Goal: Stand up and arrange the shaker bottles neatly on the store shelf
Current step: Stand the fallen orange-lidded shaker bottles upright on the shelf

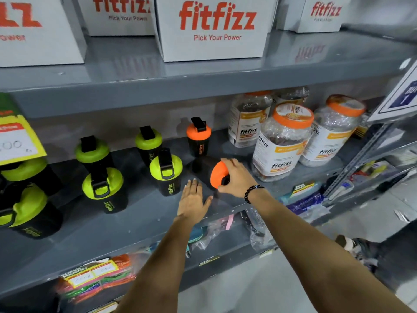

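Note:
A black shaker bottle with an orange lid [216, 175] lies on its side on the grey middle shelf [117, 224], lid facing me. My right hand [237, 177] grips it at the lid. Just left of that bottle, my left hand [194, 199] is flat over the shelf, fingers apart and holding nothing. Behind stands a second orange-lidded shaker [199, 137], upright. To the left, several green-lidded black shakers stand upright, among them one [167, 171] close to my left hand and one [105, 189] further left.
Clear fitfizz jars with orange lids [282, 141] crowd the shelf right of the lying bottle. White fitfizz boxes [214, 28] sit on the shelf above. A yellow price tag [15, 141] hangs at left. Packaged goods [97, 279] fill the lower shelf; another rack [372, 159] stands right.

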Motion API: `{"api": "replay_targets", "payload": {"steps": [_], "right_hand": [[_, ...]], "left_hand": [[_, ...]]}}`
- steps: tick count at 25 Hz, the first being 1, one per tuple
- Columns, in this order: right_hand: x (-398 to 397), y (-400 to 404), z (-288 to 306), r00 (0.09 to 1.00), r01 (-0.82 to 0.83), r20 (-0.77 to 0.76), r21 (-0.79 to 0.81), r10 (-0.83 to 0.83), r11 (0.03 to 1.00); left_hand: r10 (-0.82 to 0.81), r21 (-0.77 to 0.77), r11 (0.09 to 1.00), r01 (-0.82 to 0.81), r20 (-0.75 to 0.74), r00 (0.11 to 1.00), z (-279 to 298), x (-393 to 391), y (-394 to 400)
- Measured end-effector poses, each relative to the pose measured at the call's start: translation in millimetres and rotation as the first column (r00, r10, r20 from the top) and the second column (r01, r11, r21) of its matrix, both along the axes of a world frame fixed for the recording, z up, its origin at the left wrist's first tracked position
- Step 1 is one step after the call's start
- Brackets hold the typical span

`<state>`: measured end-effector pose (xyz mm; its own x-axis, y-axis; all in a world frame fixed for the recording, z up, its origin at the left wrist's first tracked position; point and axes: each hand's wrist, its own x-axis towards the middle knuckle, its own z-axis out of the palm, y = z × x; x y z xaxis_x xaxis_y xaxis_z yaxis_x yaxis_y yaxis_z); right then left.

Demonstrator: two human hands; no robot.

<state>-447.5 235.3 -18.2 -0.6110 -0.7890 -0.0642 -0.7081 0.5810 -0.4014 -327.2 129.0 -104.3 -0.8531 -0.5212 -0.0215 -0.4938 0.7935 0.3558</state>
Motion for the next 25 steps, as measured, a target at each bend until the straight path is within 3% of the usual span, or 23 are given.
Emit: {"api": "replay_targets", "payload": {"steps": [4,6,9,14,19,25], "right_hand": [[-20.1,-13.6,46.8,0.983,-0.115,-0.147,0.001,0.114,0.993],[-25.4,-22.0,76.2,0.972,-0.136,-0.181,0.1,0.152,0.986],[-36.3,-41.9,91.5,0.985,-0.141,-0.058,0.283,0.164,0.949],[-36.2,-58.4,82.6,0.968,-0.24,-0.005,0.264,0.25,0.934],[-51.1,-58.6,91.6,0.972,-0.235,0.075,0.178,0.225,0.956],[-53.4,-57.2,82.5,0.967,-0.114,-0.211,0.138,0.142,0.984]], "left_hand": [[0.048,0.019,0.999,-0.048,-0.022,0.999,-5.5,-9.3,-3.0],[0.062,0.018,0.998,-0.062,-0.03,0.998,-9.3,-8.9,-3.3],[0.078,0.023,0.997,-0.077,-0.058,0.995,-10.1,-10.1,-4.7],[0.076,0.021,0.997,-0.075,-0.063,0.995,-8.7,-9.2,-3.7],[0.076,0.02,0.997,-0.075,-0.07,0.995,-8.8,-9.8,-3.6],[0.074,0.013,0.997,-0.073,-0.061,0.995,-9.5,-9.0,-3.8]]}}
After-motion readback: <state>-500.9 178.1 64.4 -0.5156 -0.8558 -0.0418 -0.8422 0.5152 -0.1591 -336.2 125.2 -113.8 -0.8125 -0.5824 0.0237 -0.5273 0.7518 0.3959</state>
